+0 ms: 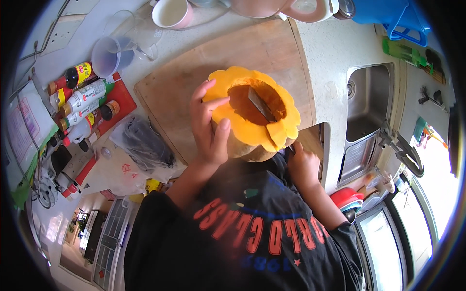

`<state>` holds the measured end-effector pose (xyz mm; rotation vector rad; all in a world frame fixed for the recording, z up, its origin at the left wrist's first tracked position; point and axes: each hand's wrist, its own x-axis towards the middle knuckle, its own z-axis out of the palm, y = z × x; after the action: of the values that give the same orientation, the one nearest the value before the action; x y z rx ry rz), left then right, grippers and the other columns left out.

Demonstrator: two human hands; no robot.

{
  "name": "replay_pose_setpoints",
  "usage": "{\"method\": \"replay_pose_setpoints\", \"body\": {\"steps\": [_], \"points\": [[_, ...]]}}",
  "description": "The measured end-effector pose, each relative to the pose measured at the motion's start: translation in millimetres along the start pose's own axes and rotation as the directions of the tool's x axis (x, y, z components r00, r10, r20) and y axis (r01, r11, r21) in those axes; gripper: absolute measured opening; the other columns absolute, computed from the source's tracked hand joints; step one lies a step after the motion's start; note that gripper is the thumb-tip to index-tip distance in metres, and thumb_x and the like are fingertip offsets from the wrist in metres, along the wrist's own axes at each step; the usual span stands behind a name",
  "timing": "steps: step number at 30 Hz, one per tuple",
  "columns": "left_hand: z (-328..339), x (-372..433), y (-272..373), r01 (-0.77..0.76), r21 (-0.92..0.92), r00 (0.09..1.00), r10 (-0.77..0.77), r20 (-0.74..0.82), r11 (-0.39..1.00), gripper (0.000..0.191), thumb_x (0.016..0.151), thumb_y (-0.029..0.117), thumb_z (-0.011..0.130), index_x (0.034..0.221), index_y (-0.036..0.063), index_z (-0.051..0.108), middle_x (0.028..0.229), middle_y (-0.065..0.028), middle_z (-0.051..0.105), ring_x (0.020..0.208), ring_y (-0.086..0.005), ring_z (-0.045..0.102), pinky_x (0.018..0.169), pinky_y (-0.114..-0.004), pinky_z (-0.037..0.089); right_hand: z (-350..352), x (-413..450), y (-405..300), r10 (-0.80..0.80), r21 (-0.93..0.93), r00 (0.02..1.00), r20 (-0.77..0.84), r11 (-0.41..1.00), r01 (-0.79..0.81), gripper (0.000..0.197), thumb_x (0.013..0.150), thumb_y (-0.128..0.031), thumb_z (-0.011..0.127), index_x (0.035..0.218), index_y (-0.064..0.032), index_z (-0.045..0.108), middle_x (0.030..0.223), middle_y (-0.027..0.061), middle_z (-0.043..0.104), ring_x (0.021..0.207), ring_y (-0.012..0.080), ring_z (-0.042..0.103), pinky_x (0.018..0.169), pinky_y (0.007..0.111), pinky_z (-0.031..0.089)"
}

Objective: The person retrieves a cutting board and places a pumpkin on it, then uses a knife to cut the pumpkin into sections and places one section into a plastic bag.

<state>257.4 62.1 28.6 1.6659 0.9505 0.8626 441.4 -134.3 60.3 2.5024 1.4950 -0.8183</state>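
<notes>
A hollowed pumpkin with a scalloped orange rim stands at the near edge of a wooden cutting board. A knife blade shows inside its cavity, passing in through the near right wall. My left hand rests against the left side of the pumpkin, fingers spread over the rim. On the near right, my right hand is closed around a dark knife handle, which is mostly hidden. Beside the blade's entry, a piece of the rim is partly split and stands out.
A steel sink lies right of the board. Sauce bottles and a plastic bag with dark contents are at the left. Along the back are a clear plastic jug, a pink cup and a blue plastic container.
</notes>
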Motion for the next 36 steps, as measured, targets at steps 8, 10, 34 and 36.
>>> {"method": "replay_pose_setpoints", "body": {"steps": [8,10,34,36], "points": [[9.5,2.3,1.4,0.025,-0.098,0.996,-0.032,-0.078,0.995,0.046,0.099,0.029,0.049,0.132,-0.0034,0.051,0.146,-0.0245,0.041,0.134,-0.0346,0.043,0.112,-0.045,0.032,-21.3,12.4,-9.2,0.064,-0.062,0.988,0.140,0.997,-0.056,0.003,0.086,-0.008,0.056,0.088,-0.0067,0.058,0.069,0.0159,0.067,0.064,0.0352,0.068,0.058,0.046,0.055],[7.6,3.4,-0.3,-0.024,-0.054,0.997,0.020,-0.075,0.998,0.051,0.099,0.029,0.049,0.138,-0.0035,0.045,0.148,-0.0247,0.039,0.135,-0.0343,0.041,0.113,-0.045,0.031,-19.6,18.3,-10.5,0.054,-0.073,0.987,0.154,0.996,-0.043,0.003,0.086,-0.007,0.056,0.088,-0.0062,0.058,0.069,0.0159,0.067,0.064,0.0354,0.069,0.058,0.046,0.056],[28.4,-65.2,9.3,-0.277,0.261,0.946,0.310,-0.093,0.925,0.112,0.077,0.059,0.080,0.152,0.0029,0.017,0.159,-0.0270,0.018,0.146,-0.0398,0.026,0.120,-0.052,0.021,-58.1,41.5,0.7,-0.177,0.050,0.962,0.210,0.984,0.170,0.011,0.083,-0.004,0.061,0.085,-0.0014,0.072,0.089,0.0199,0.071,0.087,0.0354,0.071,0.077,0.042,0.058],[35.0,-67.1,10.4,-0.259,0.383,0.943,0.317,-0.096,0.886,0.116,0.074,0.062,0.081,0.152,0.0032,0.018,0.161,-0.0274,0.012,0.150,-0.0398,0.019,0.120,-0.052,0.019,-70.7,43.2,2.0,-0.198,0.035,0.949,0.243,0.980,0.196,0.012,0.083,-0.004,0.061,0.087,-0.0014,0.072,0.091,0.0198,0.071,0.088,0.0352,0.071,0.077,0.042,0.059]]}}
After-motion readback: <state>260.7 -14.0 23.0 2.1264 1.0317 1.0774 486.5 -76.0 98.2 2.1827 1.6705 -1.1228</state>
